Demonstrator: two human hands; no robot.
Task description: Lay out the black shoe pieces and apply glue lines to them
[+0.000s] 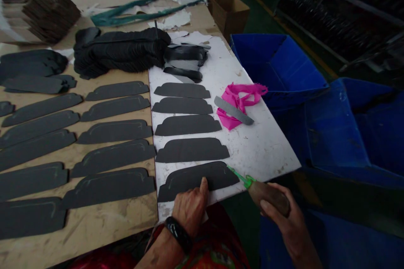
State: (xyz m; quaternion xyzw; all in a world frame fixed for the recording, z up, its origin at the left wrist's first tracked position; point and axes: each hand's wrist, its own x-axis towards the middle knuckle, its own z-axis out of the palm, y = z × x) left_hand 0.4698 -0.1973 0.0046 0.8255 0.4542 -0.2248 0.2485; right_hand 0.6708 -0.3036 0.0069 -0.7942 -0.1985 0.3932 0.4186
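Note:
My left hand [191,206], with a black bangle [178,234] at the wrist, has its index fingertip pressed on a dark grey, flat shaped piece [186,178] at the front of the white board. Its other fingers are curled in. Part of that piece's lower edge is hidden behind the hand. Closed around the brown handle of an awl-like tool [269,197] is my right hand [292,216]. The tool's thin, green-coated tip meets the upper right corner of the same piece. More such pieces [192,149] lie behind it in a column.
Further columns of grey pieces [115,152] cover the brown board [104,231] at left. Behind them sits a stack of black pieces [121,50]. A pink cloth [232,94] and a grey strip [234,110] lie at right. Blue bins [274,63] stand beyond the table edge.

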